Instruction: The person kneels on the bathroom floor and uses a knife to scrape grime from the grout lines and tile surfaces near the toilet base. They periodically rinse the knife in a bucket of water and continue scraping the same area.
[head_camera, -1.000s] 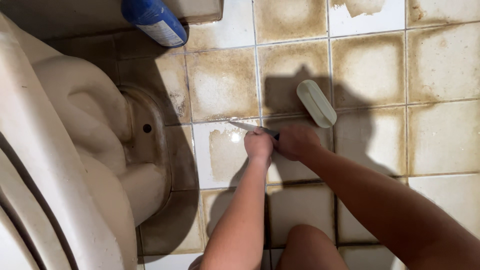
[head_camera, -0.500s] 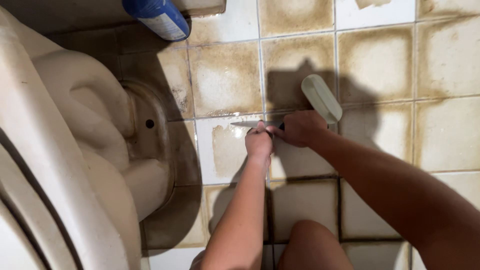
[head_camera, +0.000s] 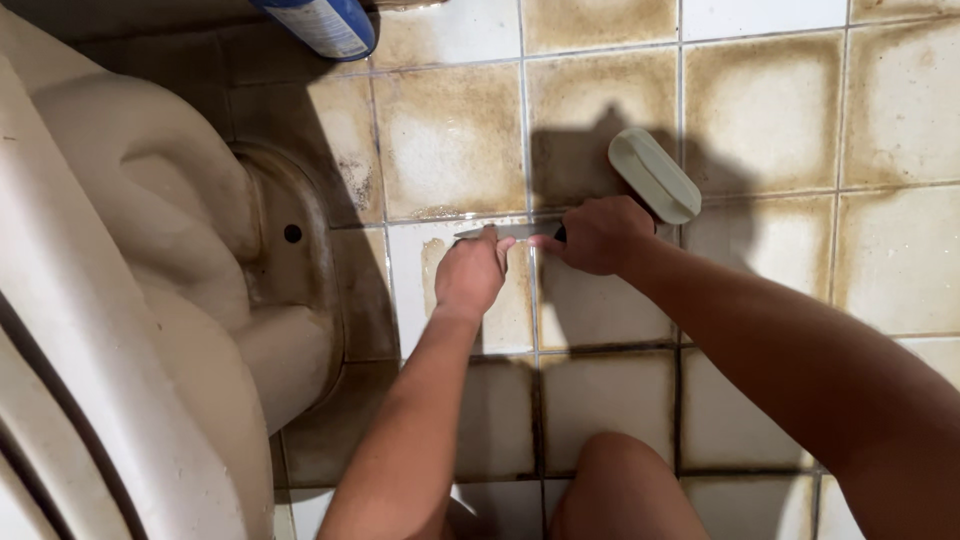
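My right hand (head_camera: 598, 235) grips the dark handle of a knife (head_camera: 508, 231) whose thin metal blade lies flat along the top edge of a partly scraped floor tile (head_camera: 512, 312). My left hand (head_camera: 470, 273) presses its fingertips on the blade near its tip. The tile under both hands is whiter than the brown-stained tiles around it. A pale green scrub brush (head_camera: 654, 175) lies on the floor just beyond my right hand, not touched.
The beige base of a toilet (head_camera: 150, 270) fills the left side. A blue bottle (head_camera: 322, 24) lies at the top edge. My knee (head_camera: 620, 490) shows at the bottom. Stained tiles (head_camera: 900, 110) stretch to the right.
Both hands and the knife have shifted slightly up and to the left along the tile's top edge. The brush has not moved on the floor.
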